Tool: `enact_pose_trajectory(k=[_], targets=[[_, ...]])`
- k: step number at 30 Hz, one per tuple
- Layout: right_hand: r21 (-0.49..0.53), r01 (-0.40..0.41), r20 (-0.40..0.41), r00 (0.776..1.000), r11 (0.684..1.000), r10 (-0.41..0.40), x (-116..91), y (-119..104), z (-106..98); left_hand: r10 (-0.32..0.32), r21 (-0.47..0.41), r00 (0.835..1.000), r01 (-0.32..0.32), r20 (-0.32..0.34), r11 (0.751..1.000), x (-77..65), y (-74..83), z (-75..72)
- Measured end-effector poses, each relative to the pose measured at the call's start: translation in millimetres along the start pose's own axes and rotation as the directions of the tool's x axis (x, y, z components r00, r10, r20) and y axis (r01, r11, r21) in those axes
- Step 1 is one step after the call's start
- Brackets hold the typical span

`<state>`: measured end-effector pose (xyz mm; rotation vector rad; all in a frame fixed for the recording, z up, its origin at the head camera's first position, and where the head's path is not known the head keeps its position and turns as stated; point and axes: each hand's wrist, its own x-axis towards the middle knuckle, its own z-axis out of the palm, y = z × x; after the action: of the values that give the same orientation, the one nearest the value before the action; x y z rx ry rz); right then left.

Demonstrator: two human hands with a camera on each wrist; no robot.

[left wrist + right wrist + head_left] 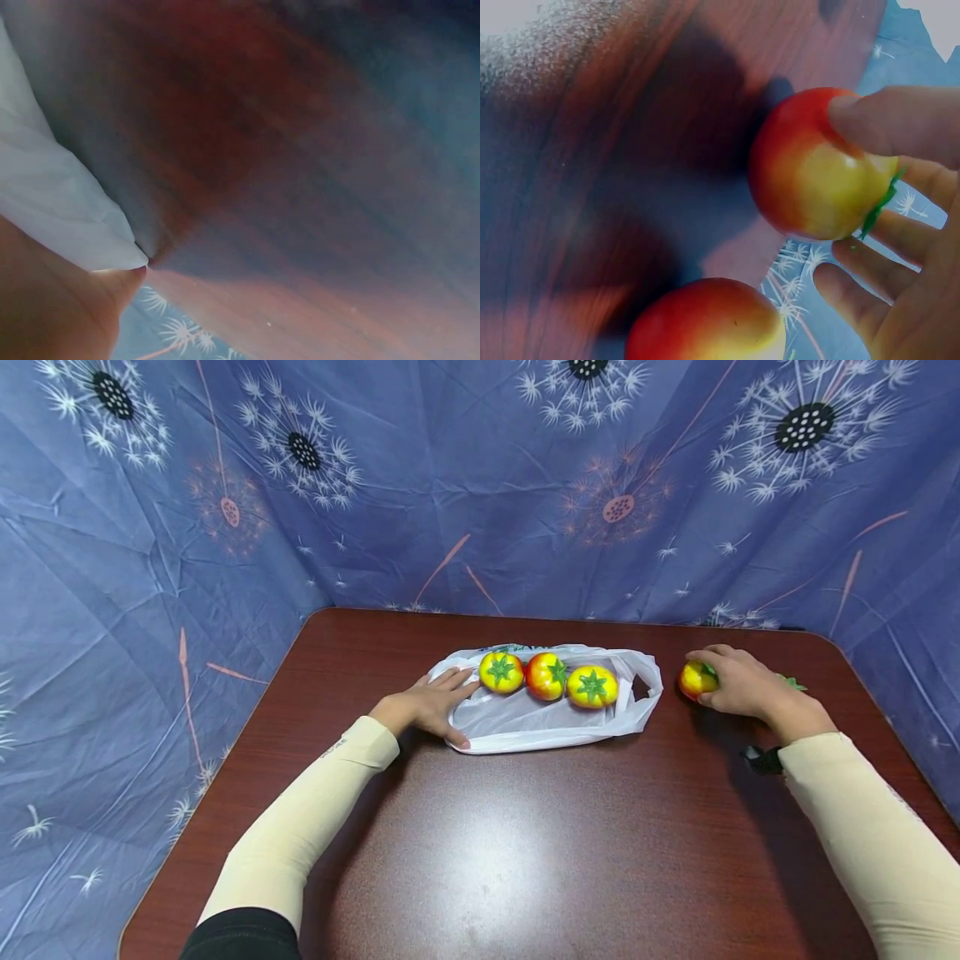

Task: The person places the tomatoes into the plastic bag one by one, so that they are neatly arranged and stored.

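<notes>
A white plastic bag [517,731] lies flat on the table, its handle loop toward the right. Three red-and-yellow tomatoes [545,677] with green leafy tops sit in a row on it. My left hand [433,703] rests on the bag's left end, fingers spread; in the left wrist view the bag's edge [67,195] shows beside the hand. At the table's right, my right hand [738,683] grips another tomato [810,169] between thumb and fingers. One more tomato [712,322] lies near that hand, mostly hidden under it in the head view, where only green leaves show.
The brown wooden table [480,843] has rounded far corners and reflects a bright light at its middle front. A blue curtain [465,485] with dandelion prints hangs behind it and along both sides.
</notes>
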<state>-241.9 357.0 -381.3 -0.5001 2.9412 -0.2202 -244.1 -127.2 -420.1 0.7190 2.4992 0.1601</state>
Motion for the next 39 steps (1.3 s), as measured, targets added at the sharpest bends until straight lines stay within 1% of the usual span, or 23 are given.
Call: enact_pose_trajectory(k=[5, 11, 17, 21, 31, 33, 39], targets=[[0.004, 0.001, 0.009, 1.000, 1.000, -0.001, 1.2, -0.9, 4.1, -0.001, 0.011, 1.000, 0.001, 0.010, 1.000, -0.4, -0.6, -0.6], [-0.002, 0.016, -0.012, 1.000, 1.000, -0.016, 2.0, -1.9, 5.1, 0.012, 0.020, 1.000, -0.012, 0.008, 1.000, -0.5, -1.3, -2.2], [-0.013, 0.038, -0.033, 0.999, 0.999, -0.039, 3.3, -2.3, 5.8, 0.021, 0.052, 1.000, -0.021, -0.004, 0.998, 3.3, -1.9, -3.4], [-0.007, 0.051, -0.054, 0.997, 0.999, -0.051, 4.2, -3.4, 4.8, 0.018, 0.060, 1.000, -0.018, 0.001, 0.998, 5.4, -2.8, -3.7], [0.041, 0.011, -0.064, 0.998, 0.999, -0.008, -0.6, -4.0, -0.3, 0.025, 0.057, 1.000, -0.025, -0.009, 0.998, 6.4, -3.0, -3.3], [0.051, 0.014, -0.080, 0.997, 0.999, -0.010, -3.6, -4.7, -3.3, 0.026, 0.057, 1.000, -0.025, -0.008, 0.998, 6.5, -2.9, -2.3], [0.064, 0.048, -0.171, 0.985, 0.997, -0.036, -10.6, -9.3, -18.5, 0.022, 0.059, 1.000, -0.021, -0.013, 0.998, 6.3, -2.9, -2.4]])
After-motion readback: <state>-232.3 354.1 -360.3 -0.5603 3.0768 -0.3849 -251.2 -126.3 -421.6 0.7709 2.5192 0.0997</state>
